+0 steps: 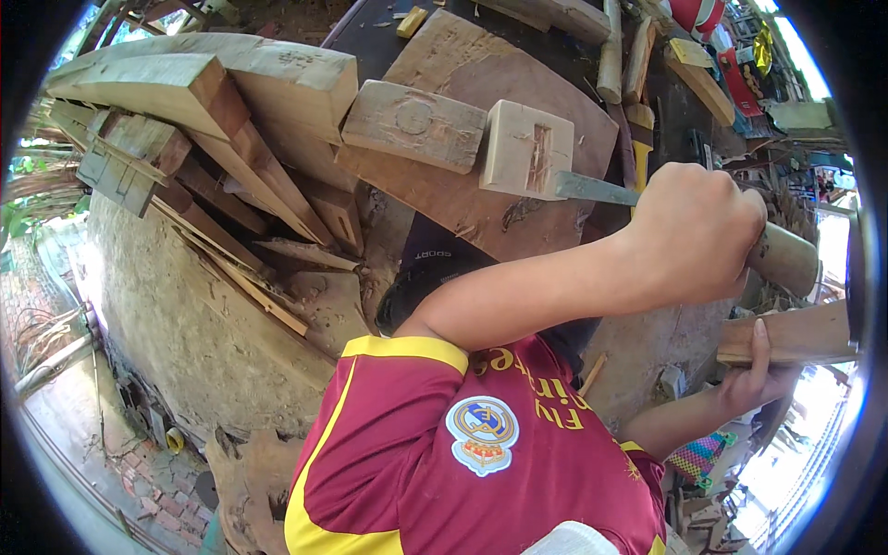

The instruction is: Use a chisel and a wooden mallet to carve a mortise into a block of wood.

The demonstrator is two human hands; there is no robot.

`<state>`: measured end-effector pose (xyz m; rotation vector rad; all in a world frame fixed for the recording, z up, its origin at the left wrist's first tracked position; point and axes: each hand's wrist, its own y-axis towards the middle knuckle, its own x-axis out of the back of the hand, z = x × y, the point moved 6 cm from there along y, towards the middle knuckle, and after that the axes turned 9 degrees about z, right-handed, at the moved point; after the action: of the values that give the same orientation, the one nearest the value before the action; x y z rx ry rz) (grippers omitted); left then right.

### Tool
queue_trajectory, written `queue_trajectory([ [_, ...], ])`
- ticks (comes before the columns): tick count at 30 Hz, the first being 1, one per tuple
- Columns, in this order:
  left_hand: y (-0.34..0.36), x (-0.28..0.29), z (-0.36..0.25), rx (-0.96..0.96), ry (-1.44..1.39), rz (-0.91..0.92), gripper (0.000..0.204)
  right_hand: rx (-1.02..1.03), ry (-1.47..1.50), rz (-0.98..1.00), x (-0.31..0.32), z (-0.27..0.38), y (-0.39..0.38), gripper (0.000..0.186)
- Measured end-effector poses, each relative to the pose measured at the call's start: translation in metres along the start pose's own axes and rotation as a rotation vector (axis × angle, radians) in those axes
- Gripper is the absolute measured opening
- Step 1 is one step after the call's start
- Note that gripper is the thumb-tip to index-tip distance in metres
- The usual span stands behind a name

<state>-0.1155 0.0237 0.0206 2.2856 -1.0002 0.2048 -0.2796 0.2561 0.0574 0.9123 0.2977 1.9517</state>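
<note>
My left hand [696, 236] is closed in a fist round a chisel, whose pale wooden handle [786, 259] sticks out on the right. The flat grey chisel blade [601, 189] points left, its tip against the end of a light wooden piece [511, 139] beside a narrow cut slot [538, 157]. Lower right, my right hand [760, 370] grips a squared piece of wood [786, 335], one finger lying up its side. The far end of that piece runs to the picture's rim. Another worn wooden block [413, 125] touches the slotted piece on its left.
A broad flat board [546, 83] lies under the slotted piece. Heavy timbers [203, 88] and leaning offcuts [250, 277] crowd the left. A brush with a yellow handle [640, 139] and wooden lengths [610, 51] lie at the upper right. Below right is a colourful woven item [700, 458].
</note>
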Motion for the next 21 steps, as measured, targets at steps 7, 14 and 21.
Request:
queue_trajectory([
  [7, 0.001, 0.013, 0.002, 0.021, -0.001, -0.129, 0.022, -0.044, 0.011, -0.089, 0.004, 0.001, -0.011, 0.066],
  [14, -0.002, 0.018, 0.003, 0.02, 0.012, -0.2, 0.022, -0.038, -0.021, -0.065, 0.009, -0.008, -0.01, 0.065],
  [21, -0.001, 0.017, 0.002, 0.021, -0.008, -0.193, 0.022, -0.019, 0.003, -0.073, 0.003, 0.0, -0.006, 0.063],
])
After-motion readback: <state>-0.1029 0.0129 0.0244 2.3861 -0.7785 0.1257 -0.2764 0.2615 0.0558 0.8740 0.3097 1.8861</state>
